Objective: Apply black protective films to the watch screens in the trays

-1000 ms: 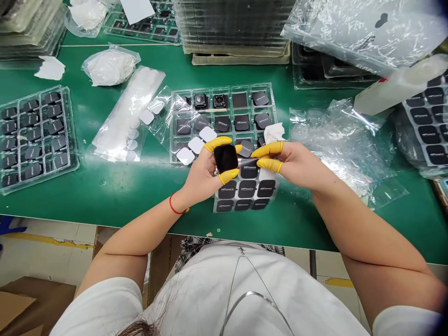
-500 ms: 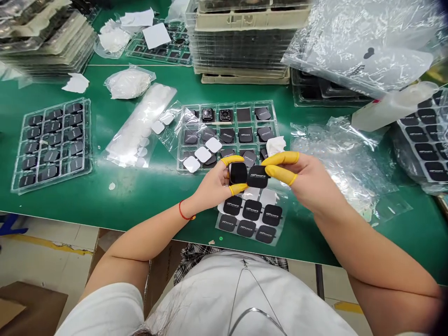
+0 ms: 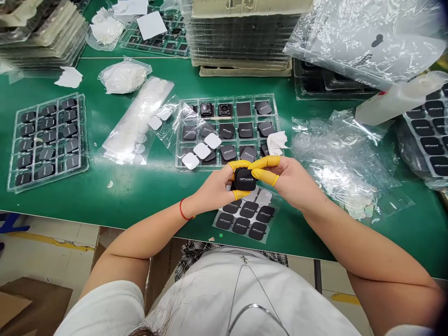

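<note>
Both hands wear yellow finger cots and meet above the sheet. My left hand (image 3: 217, 187) is closed round the edges of a small square watch case with a dark glossy face, now mostly covered. Over that face lies a black rounded-square sticker (image 3: 245, 179) printed "HiFuture". My right hand (image 3: 289, 181) pinches the sticker's right edge between thumb and finger. I cannot tell whether the sticker is stuck flat. Beneath them, a clear backing sheet (image 3: 266, 197) carries several similar black stickers. Behind the hands, a clear compartment tray (image 3: 235, 110) holds watch cases, with loose white squares on its left part.
Another filled tray (image 3: 82, 140) is at left. Clear plastic film (image 3: 336, 158) and a white bottle (image 3: 395, 100) occupy the right. Tall tray stacks (image 3: 241, 42) rise at the back. A bag of white material (image 3: 124, 78) and a strip of white labels (image 3: 140, 121) lie left of centre.
My right hand has moved left, bringing the sticker from beside the watch case to over its face. My left hand still grips the case. The view has shifted slightly.
</note>
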Tool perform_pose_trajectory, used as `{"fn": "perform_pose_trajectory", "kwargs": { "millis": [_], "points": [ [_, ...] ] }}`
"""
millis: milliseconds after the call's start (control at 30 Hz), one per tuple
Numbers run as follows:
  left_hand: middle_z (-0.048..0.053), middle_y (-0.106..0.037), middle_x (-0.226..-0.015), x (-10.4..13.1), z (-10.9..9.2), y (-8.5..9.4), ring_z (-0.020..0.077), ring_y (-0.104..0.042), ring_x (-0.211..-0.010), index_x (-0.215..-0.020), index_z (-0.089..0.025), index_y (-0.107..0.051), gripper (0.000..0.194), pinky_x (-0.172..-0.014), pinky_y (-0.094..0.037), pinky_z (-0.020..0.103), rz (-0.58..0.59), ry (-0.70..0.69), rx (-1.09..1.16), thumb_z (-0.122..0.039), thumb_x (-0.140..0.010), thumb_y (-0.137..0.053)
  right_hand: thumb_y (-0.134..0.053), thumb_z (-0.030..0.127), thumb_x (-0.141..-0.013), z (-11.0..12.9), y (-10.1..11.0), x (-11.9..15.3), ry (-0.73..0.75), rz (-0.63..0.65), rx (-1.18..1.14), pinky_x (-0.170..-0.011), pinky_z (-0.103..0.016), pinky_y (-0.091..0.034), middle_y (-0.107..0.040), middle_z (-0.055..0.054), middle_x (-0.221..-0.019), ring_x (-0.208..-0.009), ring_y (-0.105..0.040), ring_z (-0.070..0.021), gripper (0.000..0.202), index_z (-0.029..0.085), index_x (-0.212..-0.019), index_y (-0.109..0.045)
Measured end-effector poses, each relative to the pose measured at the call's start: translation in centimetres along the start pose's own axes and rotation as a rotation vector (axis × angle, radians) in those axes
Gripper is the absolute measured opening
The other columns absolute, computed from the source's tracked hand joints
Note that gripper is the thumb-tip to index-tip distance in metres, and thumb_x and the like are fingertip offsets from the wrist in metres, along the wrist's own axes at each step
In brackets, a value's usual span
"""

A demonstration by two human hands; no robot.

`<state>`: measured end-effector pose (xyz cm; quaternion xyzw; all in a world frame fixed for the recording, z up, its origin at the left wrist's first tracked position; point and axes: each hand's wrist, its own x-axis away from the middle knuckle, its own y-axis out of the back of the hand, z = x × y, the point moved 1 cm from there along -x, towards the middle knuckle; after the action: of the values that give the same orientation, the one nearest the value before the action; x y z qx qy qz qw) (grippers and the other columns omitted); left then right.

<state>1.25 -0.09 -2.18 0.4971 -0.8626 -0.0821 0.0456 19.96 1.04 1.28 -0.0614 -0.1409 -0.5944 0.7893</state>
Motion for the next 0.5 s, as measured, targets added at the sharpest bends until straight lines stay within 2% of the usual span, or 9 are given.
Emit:
{"fn": "perform_pose_trajectory", "kwargs": {
  "millis": [367, 433, 500],
  "points": [
    [0.005, -0.064, -0.114, 0.03, -0.15, 0.07, 0.0111, -0.064, -0.082, -0.126, -0.023, -0.05, 0.051, -0.076, -0.056, 0.026, 0.0, 0.012, -0.016, -0.025, -0.08, -0.071, -0.068, 0.038, -0.08, -0.03, -0.06, 0.19, 0.023, -0.005, 0.145, -0.087, -0.039, -0.05, -0.072, -0.004, -0.093, -0.088, -0.065, -0.0196, 0.018, 0.022, -0.087, -0.071],
    [0.005, -0.065, -0.111, 0.04, -0.12, 0.03, 0.011, -0.063, -0.079, -0.127, -0.023, -0.05, 0.053, -0.073, -0.055, 0.025, -0.001, 0.03, -0.013, -0.024, -0.079, -0.071, -0.064, 0.035, -0.082, -0.08, -0.05, 0.24, 0.11, -0.037, 0.263, -0.084, -0.04, -0.051, -0.072, -0.005, -0.092, -0.086, -0.064, -0.0202, 0.016, 0.022, -0.088, -0.071],
    [0.004, -0.065, -0.108, 0.03, -0.05, 0.0, 0.0109, -0.063, -0.078, -0.127, -0.024, -0.05, 0.052, -0.071, -0.054, 0.025, -0.014, 0.049, 0.005, -0.023, -0.079, -0.071, -0.059, 0.032, -0.085, -0.11, -0.04, 0.23, 0.301, -0.105, 0.476, -0.085, -0.044, -0.05, -0.071, -0.007, -0.089, -0.085, -0.064, -0.0226, 0.018, 0.021, -0.091, -0.071]
  ]
}}
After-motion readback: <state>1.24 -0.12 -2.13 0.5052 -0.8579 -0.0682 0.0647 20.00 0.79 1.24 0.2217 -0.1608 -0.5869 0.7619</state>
